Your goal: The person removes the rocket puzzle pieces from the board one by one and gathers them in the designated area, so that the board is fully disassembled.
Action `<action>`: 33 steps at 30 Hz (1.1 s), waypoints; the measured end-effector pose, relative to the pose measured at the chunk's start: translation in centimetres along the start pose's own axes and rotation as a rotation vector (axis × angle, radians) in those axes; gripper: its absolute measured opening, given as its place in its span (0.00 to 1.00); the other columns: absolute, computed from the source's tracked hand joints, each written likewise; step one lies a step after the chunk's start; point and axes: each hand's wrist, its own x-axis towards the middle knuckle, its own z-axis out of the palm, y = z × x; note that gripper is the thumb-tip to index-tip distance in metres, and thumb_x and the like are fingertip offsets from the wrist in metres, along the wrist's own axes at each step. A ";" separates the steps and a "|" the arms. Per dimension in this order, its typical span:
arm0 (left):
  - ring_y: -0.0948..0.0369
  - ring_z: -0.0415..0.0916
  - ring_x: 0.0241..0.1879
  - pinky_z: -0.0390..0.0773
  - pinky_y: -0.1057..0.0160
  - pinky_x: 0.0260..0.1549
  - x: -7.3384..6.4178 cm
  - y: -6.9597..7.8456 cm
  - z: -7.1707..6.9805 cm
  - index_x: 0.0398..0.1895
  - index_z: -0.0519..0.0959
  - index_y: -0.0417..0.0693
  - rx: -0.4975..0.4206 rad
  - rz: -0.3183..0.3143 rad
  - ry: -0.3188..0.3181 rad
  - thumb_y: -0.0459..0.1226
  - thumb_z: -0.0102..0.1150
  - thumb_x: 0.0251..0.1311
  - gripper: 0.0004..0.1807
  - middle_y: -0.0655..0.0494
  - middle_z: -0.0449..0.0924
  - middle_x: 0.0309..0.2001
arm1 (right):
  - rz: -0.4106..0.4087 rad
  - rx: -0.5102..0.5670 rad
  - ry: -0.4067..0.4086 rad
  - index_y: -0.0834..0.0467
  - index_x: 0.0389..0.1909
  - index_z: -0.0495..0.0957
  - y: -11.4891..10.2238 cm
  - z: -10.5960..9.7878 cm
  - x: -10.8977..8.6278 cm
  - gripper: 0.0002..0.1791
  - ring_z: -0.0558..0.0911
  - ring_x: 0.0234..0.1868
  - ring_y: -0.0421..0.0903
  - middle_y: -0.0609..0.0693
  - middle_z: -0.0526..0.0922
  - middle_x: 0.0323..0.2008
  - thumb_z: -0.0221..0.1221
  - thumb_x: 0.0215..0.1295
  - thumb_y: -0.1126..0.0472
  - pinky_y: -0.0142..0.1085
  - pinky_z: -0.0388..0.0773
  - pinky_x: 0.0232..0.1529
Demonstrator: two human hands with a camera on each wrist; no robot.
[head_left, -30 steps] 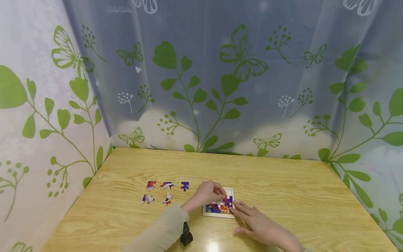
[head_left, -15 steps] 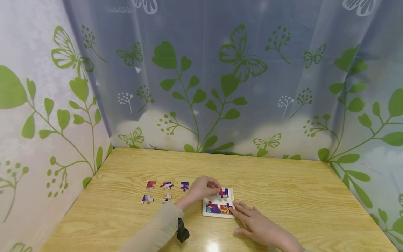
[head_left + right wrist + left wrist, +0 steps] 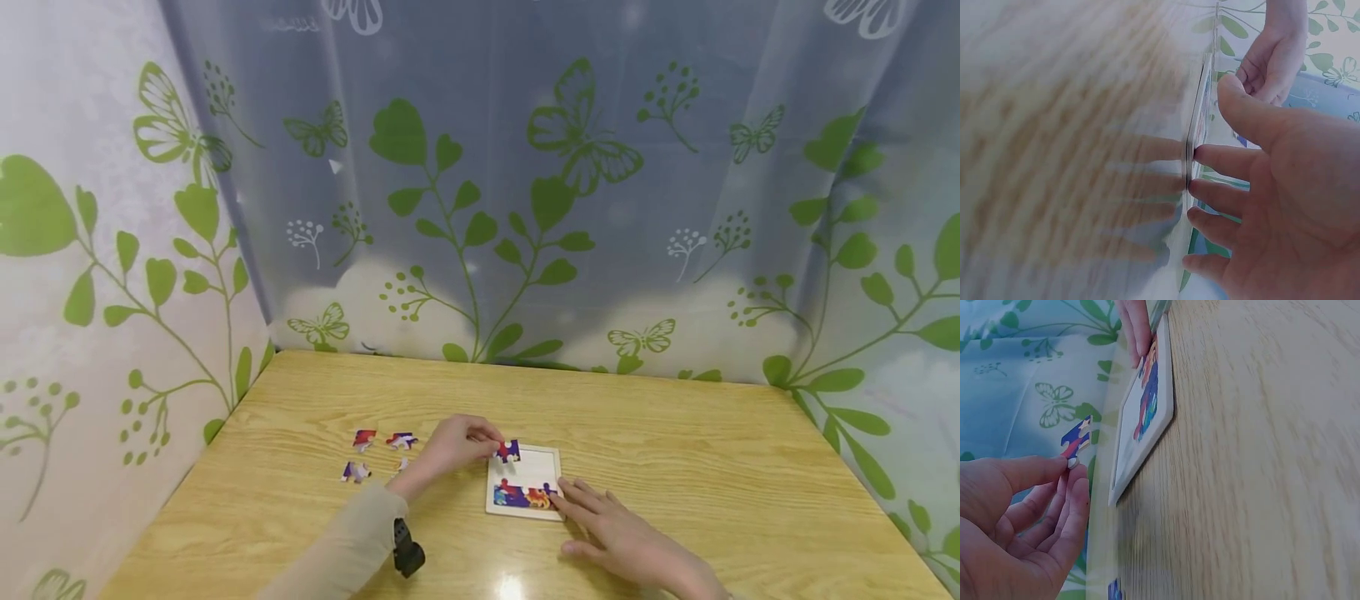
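Observation:
My left hand [image 3: 459, 444] pinches a purple and red jigsaw piece [image 3: 1077, 439] between thumb and fingertips. In the head view it hovers over the upper left corner of a pale puzzle tray [image 3: 525, 514]. A row of joined pieces [image 3: 522, 496], with orange, red and blue print, fills the tray's near part; the rest shows bare backing. My right hand [image 3: 626, 533] lies beside the tray, its fingers extended and fingertips at the right rim. From the right wrist view, those fingers [image 3: 1225, 164] reach the tray's edge with no piece among them.
Left of the tray, loose jigsaw pieces lie on the wooden table [image 3: 675, 450]: a red one [image 3: 364, 439], a red and purple one [image 3: 402, 440] and a purple and grey one [image 3: 356, 472]. The left forearm partly covers another. A patterned curtain [image 3: 480, 250] hangs behind the table.
My left hand has lifted the purple and red piece out of the tray's right side and moved left with it, uncovering the backing. The right hand keeps its place at the rim.

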 end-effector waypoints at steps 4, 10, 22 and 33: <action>0.64 0.79 0.32 0.80 0.67 0.32 -0.5 -0.6 -1.0 0.39 0.87 0.46 0.032 0.007 0.023 0.35 0.66 0.65 0.04 0.58 0.84 0.33 | -0.004 0.016 -0.006 0.60 0.76 0.63 0.1 0.0 0.0 0.40 0.52 0.77 0.67 0.60 0.54 0.79 0.52 0.74 0.38 0.69 0.48 0.70; 0.58 0.83 0.34 0.85 0.60 0.36 -1.2 -1.7 -2.5 0.39 0.87 0.44 -0.013 -0.013 0.045 0.34 0.65 0.66 0.04 0.56 0.85 0.33 | -0.010 0.028 -0.004 0.61 0.76 0.62 0.2 0.0 -0.1 0.40 0.52 0.77 0.67 0.61 0.54 0.79 0.53 0.73 0.38 0.69 0.48 0.70; 0.57 0.82 0.34 0.85 0.59 0.35 -3.3 -3.1 -5.7 0.39 0.85 0.42 0.014 -0.064 0.052 0.32 0.64 0.66 0.03 0.53 0.84 0.33 | -0.011 0.020 0.026 0.61 0.77 0.59 0.2 0.2 -0.1 0.41 0.53 0.77 0.67 0.60 0.54 0.79 0.52 0.74 0.38 0.67 0.49 0.71; 0.63 0.78 0.28 0.77 0.65 0.26 -4.5 -3.5 -5.9 0.37 0.86 0.44 0.170 -0.046 0.023 0.33 0.69 0.62 0.03 0.57 0.84 0.30 | -0.003 0.003 0.056 0.64 0.76 0.60 0.1 0.2 0.1 0.42 0.55 0.76 0.66 0.61 0.58 0.77 0.52 0.74 0.38 0.66 0.52 0.70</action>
